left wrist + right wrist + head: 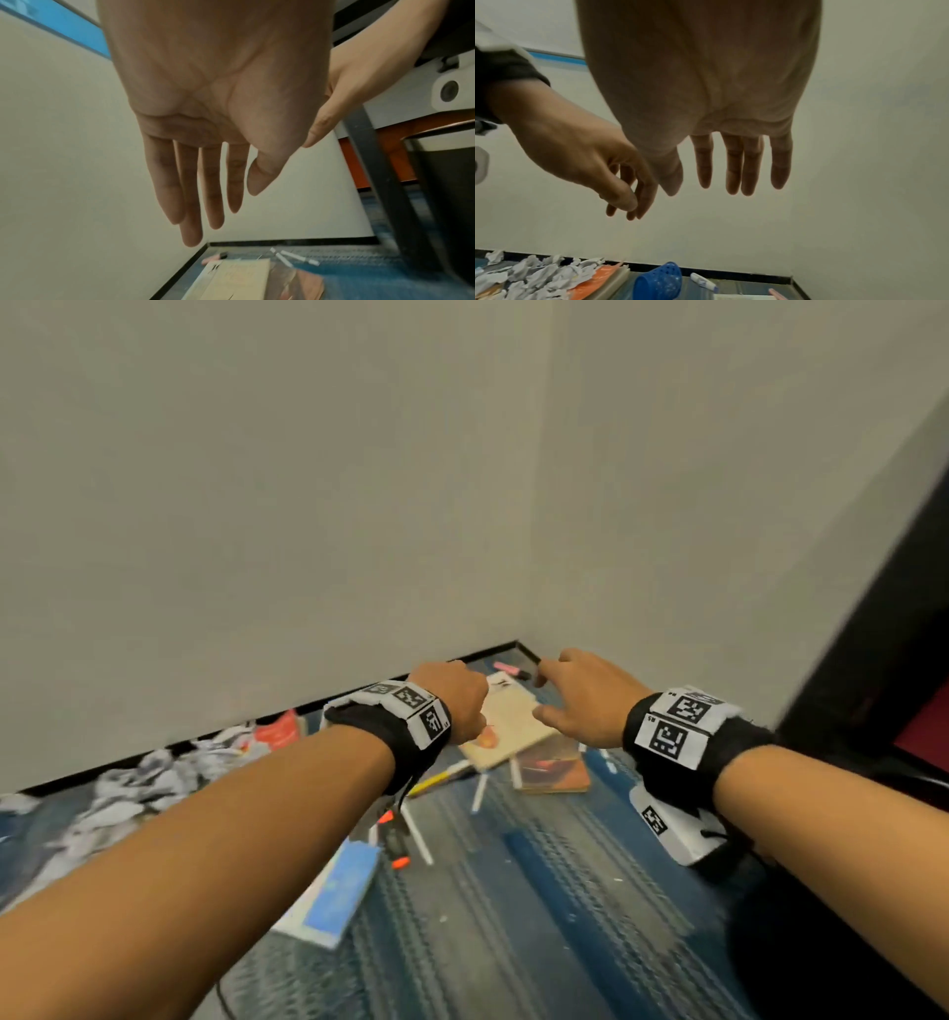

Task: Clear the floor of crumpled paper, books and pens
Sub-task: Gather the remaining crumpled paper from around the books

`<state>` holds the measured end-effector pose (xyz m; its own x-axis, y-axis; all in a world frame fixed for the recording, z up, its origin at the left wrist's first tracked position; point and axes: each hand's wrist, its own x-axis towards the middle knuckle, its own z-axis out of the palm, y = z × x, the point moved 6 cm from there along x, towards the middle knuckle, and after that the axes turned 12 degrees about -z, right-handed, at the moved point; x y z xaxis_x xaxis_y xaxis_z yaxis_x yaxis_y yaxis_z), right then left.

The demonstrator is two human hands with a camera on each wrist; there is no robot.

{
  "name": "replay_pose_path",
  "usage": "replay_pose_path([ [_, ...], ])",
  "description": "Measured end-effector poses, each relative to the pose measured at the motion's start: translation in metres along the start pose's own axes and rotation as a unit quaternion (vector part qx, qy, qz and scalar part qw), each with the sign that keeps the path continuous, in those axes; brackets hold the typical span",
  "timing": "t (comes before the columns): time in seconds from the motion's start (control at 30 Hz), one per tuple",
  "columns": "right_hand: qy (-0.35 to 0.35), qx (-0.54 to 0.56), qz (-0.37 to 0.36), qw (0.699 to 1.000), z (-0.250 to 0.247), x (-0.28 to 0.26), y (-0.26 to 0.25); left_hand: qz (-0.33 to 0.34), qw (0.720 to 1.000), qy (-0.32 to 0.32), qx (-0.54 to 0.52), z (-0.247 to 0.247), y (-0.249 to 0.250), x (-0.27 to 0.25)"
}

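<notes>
While both arms reach toward the corner of the room, neither hand holds anything. The left hand hangs with its fingers straight and loosely spread, as its wrist view shows, and the right hand is likewise wide, fingers extended and parted. Both hover above the cream book, which lies on the carpet just below and between them; that pairing suggests a two-handed lift of this book is the step in hand.

Under the cream book's edge, toward 5 o'clock, a brown book sticks out, so taking the upper one first looks sensible. At 12 o'clock from the cream book, tight in the corner, lies a pink pen. Toward 7 o'clock, white pens and a yellow pen are scattered, and further along that line a blue book lies flat. At 9 o'clock, along the wall, crumpled paper is heaped beside an orange book. A blue shoe shows in the right wrist view.

Almost everything remains on the floor, so the job seems near its start.
</notes>
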<state>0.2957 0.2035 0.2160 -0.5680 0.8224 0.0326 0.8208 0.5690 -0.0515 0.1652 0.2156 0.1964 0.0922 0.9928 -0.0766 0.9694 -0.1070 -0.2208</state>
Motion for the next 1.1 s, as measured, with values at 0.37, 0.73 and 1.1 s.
replay_pose_path([
  [0.37,-0.196,-0.062,-0.168,0.964,0.07,0.166,-0.238,-0.129,0.979,-0.134,-0.084,0.153,-0.287,-0.053],
  [0.73,-0.284,-0.102,-0.347,0.888,0.188,0.271,-0.409,-0.379,0.872,-0.246,-0.191,0.319,-0.457,-0.164],
  [1.1,-0.135,-0.111,-0.328,0.928,0.325,0.319,-0.465,-0.58,0.733,-0.23,-0.272,0.43,-0.448,-0.25],
])
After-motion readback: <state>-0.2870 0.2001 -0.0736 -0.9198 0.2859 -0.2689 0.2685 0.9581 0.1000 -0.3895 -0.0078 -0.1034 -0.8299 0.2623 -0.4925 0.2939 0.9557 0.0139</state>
